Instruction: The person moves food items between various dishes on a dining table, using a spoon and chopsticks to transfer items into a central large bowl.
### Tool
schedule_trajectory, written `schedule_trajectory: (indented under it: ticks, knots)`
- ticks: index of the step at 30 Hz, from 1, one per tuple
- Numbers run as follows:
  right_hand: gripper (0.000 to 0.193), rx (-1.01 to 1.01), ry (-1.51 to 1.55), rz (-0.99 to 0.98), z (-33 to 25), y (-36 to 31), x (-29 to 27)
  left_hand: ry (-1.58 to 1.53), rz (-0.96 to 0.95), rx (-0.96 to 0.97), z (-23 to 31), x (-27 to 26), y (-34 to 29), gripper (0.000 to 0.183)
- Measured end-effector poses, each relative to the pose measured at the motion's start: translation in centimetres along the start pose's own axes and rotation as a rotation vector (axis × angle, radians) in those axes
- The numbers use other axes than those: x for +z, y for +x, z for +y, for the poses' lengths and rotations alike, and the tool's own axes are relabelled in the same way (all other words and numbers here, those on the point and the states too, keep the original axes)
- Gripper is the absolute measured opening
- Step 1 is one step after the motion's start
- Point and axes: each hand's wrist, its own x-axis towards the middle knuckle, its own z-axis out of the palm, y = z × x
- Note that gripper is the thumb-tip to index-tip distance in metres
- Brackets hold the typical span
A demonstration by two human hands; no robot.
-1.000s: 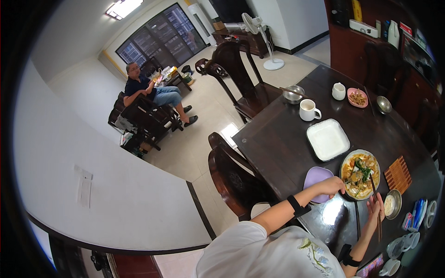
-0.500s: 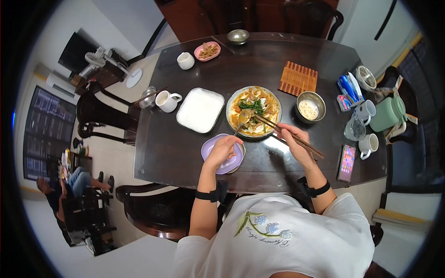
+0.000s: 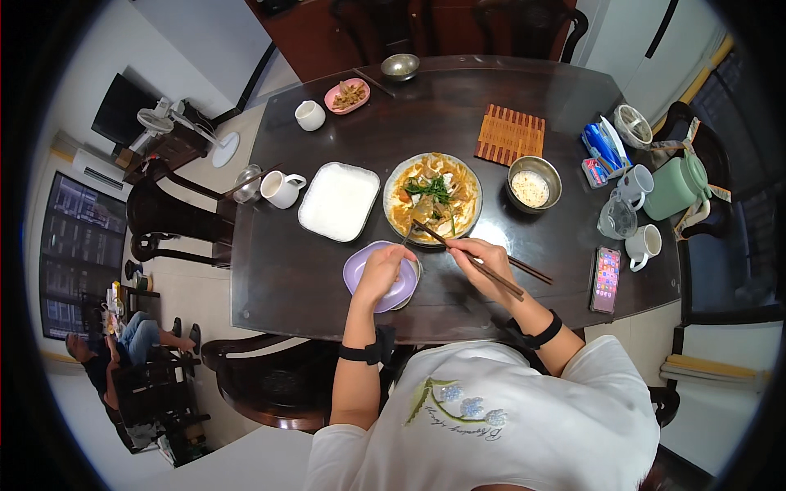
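Observation:
A round plate of cooked food (image 3: 446, 172) topped with chopped greens is in front of me. My left hand (image 3: 383, 270) is closed on the thin handle of a spoon (image 3: 408, 235), above a purple dish (image 3: 358, 266); the spoon's head is hard to make out at the plate's near-left side. My right hand (image 3: 483, 266) grips brown chopsticks (image 3: 442, 238), their tips near the spoon at the plate's near edge. Another pair of chopsticks (image 3: 530, 269) lies on the table, right of that hand. A metal bowl with rice (image 3: 557, 182) stands right of the plate.
Left of the plate is a white rectangular dish (image 3: 340, 201), then a white mug (image 3: 281, 190). A slatted mat (image 3: 511, 135) lies farther back. Along the right side are a phone (image 3: 605, 280), mugs, a glass (image 3: 617, 218) and a green jug (image 3: 676, 188). Another person (image 3: 110, 352) sits far left.
My right hand has moved left and closer to me, bringing the chopstick tips from mid-plate to its near edge beside the spoon. The whole view has shifted slightly.

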Motion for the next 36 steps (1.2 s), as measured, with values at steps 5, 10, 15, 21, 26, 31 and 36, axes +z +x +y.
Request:
schedule_trajectory:
  ticks: [5,10,15,21,26,31,36]
  knots:
    - [0.019,-0.124,-0.104,-0.033,1.5,-0.2,-0.4,0.025,0.019,0.012,0.0,-0.3,0.4,0.032]
    - [0.022,-0.224,-0.183,-0.026,3.1,0.1,-0.5,0.027,0.03,-0.055,0.2,-0.4,0.3,0.033]
    - [0.025,-0.314,-0.194,-0.034,2.0,0.0,-0.3,0.024,-0.004,-0.06,-0.2,-0.8,0.3,0.033]
    - [0.027,-0.388,-0.244,-0.054,2.9,-0.6,1.0,-0.023,-0.017,-0.082,0.5,-0.2,0.2,0.033]
    - [0.027,-0.456,-0.374,0.007,4.4,-0.4,0.1,-0.067,-0.004,-0.087,0.4,0.0,0.1,0.033]
    - [0.028,-0.494,-0.393,-0.045,3.9,-0.4,-0.4,-0.071,-0.004,-0.12,0.1,-0.3,0.1,0.032]
    - [0.03,-0.519,-0.385,-0.141,4.1,-0.7,0.1,-0.059,0.018,-0.108,0.3,-0.4,0.1,0.031]
